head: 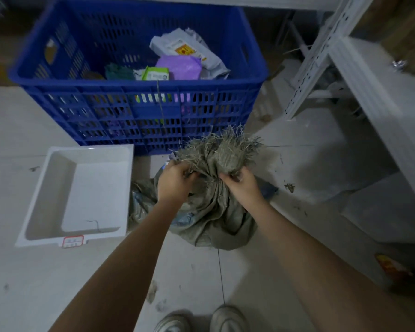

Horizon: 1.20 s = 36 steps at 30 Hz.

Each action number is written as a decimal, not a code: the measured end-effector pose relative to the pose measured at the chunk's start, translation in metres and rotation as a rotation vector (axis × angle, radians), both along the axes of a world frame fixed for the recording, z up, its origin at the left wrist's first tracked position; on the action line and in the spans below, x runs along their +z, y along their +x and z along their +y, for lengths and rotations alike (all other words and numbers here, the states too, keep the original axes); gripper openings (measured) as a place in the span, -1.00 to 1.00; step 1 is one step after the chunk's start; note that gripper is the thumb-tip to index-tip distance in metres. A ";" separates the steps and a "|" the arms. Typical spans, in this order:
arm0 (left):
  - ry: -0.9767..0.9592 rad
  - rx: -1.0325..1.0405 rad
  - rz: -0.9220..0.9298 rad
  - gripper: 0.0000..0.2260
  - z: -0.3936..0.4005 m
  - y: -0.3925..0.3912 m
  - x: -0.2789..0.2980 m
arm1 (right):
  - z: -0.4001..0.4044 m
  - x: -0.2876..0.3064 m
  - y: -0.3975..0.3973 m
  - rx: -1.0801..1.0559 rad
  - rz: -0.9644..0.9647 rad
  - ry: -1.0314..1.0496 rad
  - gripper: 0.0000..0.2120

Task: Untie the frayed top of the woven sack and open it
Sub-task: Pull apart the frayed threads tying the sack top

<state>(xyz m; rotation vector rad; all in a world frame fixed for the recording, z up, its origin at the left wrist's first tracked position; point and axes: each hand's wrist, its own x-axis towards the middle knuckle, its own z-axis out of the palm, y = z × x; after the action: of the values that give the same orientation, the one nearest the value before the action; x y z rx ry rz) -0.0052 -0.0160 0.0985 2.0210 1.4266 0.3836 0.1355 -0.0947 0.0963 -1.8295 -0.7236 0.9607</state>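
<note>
A grey-green woven sack (216,219) stands on the tiled floor in front of my feet. Its top is bunched into a tight neck, and above the neck the frayed end (225,149) spreads out in loose straw-like threads. My left hand (175,180) grips the left side of the neck, fingers closed into the gathered fabric. My right hand (240,185) pinches the neck from the right, just below the frayed tuft. The tie itself is hidden between my fingers.
A big blue slotted crate (139,111) with several packets inside stands just behind the sack. A white plastic tray (43,212) lies on the floor to the left. White metal shelving (369,75) runs along the right. My shoes (201,319) are at the bottom edge.
</note>
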 end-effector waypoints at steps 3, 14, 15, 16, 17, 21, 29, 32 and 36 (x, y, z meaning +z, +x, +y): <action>0.014 -0.007 -0.116 -0.81 -0.007 -0.006 0.035 | -0.006 0.037 -0.005 -0.002 0.022 0.031 -0.62; -0.381 0.098 -0.882 -0.35 -0.025 -0.009 0.118 | -0.011 0.130 -0.021 -0.207 0.129 0.257 -0.71; -0.406 0.101 -0.882 -0.24 -0.026 -0.010 0.118 | -0.011 0.133 -0.020 -0.232 0.152 0.272 -0.72; -0.411 0.094 -0.857 -0.19 -0.028 -0.011 0.119 | -0.012 0.137 -0.019 -0.255 0.156 0.281 -0.70; -0.405 0.068 -0.819 -0.19 -0.029 -0.013 0.118 | -0.011 0.138 -0.019 -0.272 0.151 0.288 -0.66; -0.133 -0.133 -0.363 -0.45 -0.043 -0.007 0.117 | -0.011 0.135 -0.022 -0.298 0.068 0.300 -0.63; -0.127 -0.059 -0.323 -0.28 -0.053 0.010 0.116 | -0.005 0.129 -0.035 -0.190 0.000 0.263 -0.67; -0.160 0.018 -0.386 -0.49 -0.047 0.008 0.111 | -0.009 0.128 -0.029 -0.107 0.194 0.281 -0.90; -0.267 0.027 -0.502 -0.63 -0.042 0.007 0.114 | -0.016 0.118 -0.015 -0.212 0.253 0.286 -0.89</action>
<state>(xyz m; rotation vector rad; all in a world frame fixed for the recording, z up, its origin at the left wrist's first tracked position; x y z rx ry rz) 0.0022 -0.0580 0.2120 1.5521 1.1224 0.6252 0.1204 -0.1105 0.2146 -1.4696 -0.4726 0.8790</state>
